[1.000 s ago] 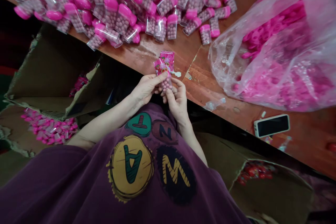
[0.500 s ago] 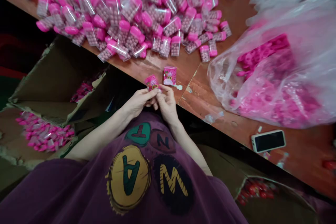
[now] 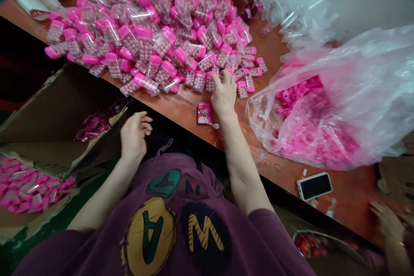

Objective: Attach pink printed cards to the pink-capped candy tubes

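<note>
A big pile of small clear containers with pink caps (image 3: 155, 39), filled with little beads, lies on the brown table (image 3: 181, 105). My right hand (image 3: 223, 92) reaches forward to the pile's near edge, its fingers stretched out flat on a few containers, gripping nothing that shows. A small stack of pink printed labels (image 3: 205, 113) lies just left of that wrist. My left hand (image 3: 134, 136) hovers off the table's edge over the flap of an open cardboard box (image 3: 64, 108), fingers loosely apart and empty.
A large clear plastic bag of loose pink caps (image 3: 323, 112) fills the right side. A phone (image 3: 314, 186) lies near the table's edge. Another box of pink containers (image 3: 26, 183) sits low on the left. Another person's hand (image 3: 388, 224) shows at bottom right.
My hands held a labelled container together near my body. They have now parted: the left moved left over the box and is empty, the right reached forward to the pile.
</note>
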Demonstrator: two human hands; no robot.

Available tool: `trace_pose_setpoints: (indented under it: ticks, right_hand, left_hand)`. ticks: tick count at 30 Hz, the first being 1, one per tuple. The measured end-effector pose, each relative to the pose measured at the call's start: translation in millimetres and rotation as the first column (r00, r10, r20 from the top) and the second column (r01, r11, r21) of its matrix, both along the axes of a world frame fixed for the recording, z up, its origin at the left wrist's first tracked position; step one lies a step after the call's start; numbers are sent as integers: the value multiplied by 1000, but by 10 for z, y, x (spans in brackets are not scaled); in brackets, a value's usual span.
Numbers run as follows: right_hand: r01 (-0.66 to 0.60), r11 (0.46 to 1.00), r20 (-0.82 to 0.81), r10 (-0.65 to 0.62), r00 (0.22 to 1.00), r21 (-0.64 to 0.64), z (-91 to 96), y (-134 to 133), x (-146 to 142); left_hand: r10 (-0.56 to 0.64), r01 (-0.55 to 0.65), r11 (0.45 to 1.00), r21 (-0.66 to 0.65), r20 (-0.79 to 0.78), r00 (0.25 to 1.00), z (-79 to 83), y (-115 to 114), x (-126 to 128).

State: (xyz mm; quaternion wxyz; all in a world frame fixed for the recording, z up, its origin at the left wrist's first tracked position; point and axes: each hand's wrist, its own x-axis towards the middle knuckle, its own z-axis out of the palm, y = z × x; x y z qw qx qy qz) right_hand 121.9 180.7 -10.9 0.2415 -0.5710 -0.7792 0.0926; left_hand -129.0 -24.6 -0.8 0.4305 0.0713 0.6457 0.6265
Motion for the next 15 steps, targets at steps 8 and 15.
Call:
trace_pose_setpoints:
  ticks: [8, 15]
  right_hand:
    - [6, 980, 66, 8, 998, -199, -54, -7, -21]
    - [74, 983, -12, -77, 997, -168, -455, 219, -49]
  left_hand:
    - [-520, 800, 496, -339, -853, -39, 15, 445, 1021]
    - [-453, 724, 472, -503, -843, -290, -288, 559, 1197]
